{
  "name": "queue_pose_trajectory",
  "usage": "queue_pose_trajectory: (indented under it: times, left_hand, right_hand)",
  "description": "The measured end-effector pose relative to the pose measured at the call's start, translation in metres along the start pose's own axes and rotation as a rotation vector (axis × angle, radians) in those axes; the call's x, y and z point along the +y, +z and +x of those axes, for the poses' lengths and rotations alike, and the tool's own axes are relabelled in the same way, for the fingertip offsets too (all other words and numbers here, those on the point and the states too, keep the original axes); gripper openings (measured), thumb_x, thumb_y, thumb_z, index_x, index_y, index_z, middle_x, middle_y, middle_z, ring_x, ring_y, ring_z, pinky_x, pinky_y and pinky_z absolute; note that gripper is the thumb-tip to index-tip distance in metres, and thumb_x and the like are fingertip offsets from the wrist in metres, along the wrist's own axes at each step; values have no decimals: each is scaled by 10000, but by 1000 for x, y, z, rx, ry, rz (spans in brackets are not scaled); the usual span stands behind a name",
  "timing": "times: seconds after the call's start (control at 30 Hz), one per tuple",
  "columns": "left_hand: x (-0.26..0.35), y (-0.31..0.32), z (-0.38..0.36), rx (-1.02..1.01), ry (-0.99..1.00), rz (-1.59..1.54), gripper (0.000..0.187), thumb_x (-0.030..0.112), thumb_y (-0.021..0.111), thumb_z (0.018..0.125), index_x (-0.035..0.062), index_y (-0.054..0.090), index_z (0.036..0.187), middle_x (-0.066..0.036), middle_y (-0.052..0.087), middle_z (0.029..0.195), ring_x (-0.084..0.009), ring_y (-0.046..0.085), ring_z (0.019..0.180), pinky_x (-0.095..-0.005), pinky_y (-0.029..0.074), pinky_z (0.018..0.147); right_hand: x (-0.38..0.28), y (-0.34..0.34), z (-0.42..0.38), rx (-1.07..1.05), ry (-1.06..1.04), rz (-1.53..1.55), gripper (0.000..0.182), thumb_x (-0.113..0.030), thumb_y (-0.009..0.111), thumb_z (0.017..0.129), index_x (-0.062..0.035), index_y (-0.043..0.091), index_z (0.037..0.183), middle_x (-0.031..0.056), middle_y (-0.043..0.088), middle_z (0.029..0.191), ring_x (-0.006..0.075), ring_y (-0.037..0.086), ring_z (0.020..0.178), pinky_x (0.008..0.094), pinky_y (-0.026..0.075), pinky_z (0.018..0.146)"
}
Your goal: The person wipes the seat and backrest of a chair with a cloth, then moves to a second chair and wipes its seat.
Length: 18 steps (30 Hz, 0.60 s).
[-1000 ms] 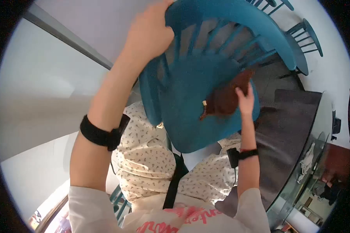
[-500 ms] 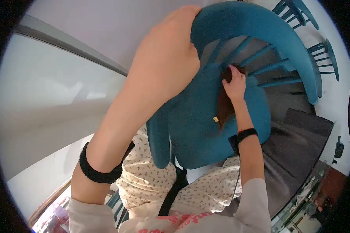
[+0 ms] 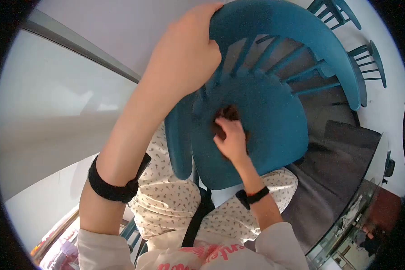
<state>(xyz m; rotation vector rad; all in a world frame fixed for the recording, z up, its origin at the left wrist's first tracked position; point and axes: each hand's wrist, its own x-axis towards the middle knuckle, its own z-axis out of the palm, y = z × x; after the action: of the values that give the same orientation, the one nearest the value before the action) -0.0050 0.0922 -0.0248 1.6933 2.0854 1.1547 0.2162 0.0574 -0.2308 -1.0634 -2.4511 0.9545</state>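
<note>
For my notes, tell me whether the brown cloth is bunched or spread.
Bunched, it seems: only a small patch of the brown cloth shows around the right hand, on the blue seat; the rest is hidden.

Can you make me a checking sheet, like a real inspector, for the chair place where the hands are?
Surface: blue chair seat, facing up.
Job's things: brown cloth on the seat, partly hidden and blurred; curved blue backrest above the seat.
Clutter: small pinkish-purple things at the lower left edge, too unclear to name.
Hands: left hand at one end of the backrest, its fingertips mostly hidden; right hand on the brown cloth, fingers bent.
Cables: nothing seen clearly.
Surroundings: more blue chairs at the upper right, dark grey covering at the right, shiny white panel at the left.
</note>
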Motion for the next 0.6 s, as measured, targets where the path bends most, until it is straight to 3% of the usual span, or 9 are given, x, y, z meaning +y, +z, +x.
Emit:
queue_pose_trajectory:
  times: [0.23,0.37,0.43,0.53,0.6]
  left_hand:
    - [-2,4,2,-9,17,-18,488,34,559,766,70,504,1250,-180,595,1142,-321,563,1093,-367,418,950]
    - [-16,4,4,-21,-48,-84,442,76,578,791,93,537,1231,-138,596,1175,-277,548,1129,-367,383,994]
    - [-22,2,8,110,167,-136,397,141,606,821,114,561,1214,-86,584,1215,-230,511,1175,-374,330,1040]
    - [-17,-9,5,224,117,-157,402,252,637,842,128,564,1216,-59,556,1256,-193,466,1218,-376,288,1072]
    - [-22,-28,9,276,206,-176,426,256,578,891,66,520,1267,-67,517,1307,-196,444,1239,-341,299,1068]
  right_hand:
    - [-21,1,-77,-194,44,-31,508,-149,702,695,-76,554,1175,96,545,1245,320,497,1027,406,438,919]
    - [-27,-1,-89,-127,-4,-65,529,-157,718,715,-113,538,1211,67,502,1300,315,478,1079,428,433,925]
    - [-39,-17,-88,-56,-51,-55,563,-182,705,747,-128,497,1267,101,407,1374,354,414,1172,461,390,969]
    - [-42,-39,-114,42,-58,-74,584,-271,652,800,-154,429,1327,161,328,1409,397,357,1232,497,353,1006]
    - [-47,-61,-138,118,19,-30,536,-214,641,810,-150,454,1309,182,277,1431,423,347,1239,506,345,1007]
